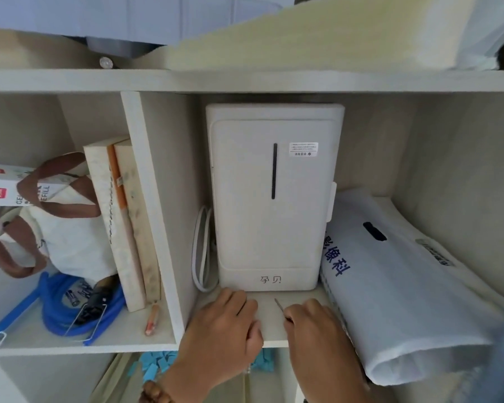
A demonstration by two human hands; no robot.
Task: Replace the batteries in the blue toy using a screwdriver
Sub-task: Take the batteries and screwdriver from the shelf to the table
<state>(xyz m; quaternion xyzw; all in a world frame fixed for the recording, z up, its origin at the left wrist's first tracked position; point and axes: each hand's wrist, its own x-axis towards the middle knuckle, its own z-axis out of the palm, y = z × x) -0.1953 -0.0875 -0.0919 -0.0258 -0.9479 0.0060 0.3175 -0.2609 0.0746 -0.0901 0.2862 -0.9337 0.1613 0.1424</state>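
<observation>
The right grip (314, 324) is curled round a screwdriver (279, 306). Only its thin metal shaft shows, poking up and to the left out of the fingers, its tip just above the shelf (271, 324). The handle is hidden inside the grip.

The left grip (224, 324) rests just beside it on the same shelf board, knuckles up and fingers bent under. I cannot tell whether it has hold of anything. A bead bracelet (154, 392) circles its wrist.

Straight beyond both grips stands a white appliance (271, 199), upright against the back of the compartment, with a looped white cable (201, 248) tucked at its left side. To the right of the right grip lies a white plastic bag (405, 286) printed with blue characters, touching the appliance's lower corner.

Left of the left grip, past an upright divider (157, 213), the next compartment holds a coil of blue tubing (53, 315). Small batteries (72, 298) lie inside the coil, well apart from either grip. Behind it sit a white tote bag (56, 228) with brown handles and some leaning books (122, 222), with an orange pen (152, 321) at their foot.

Below the shelf edge, beside the left wrist, is a heap of small blue pieces (157, 365). I cannot say which of these blue things is the toy.
</observation>
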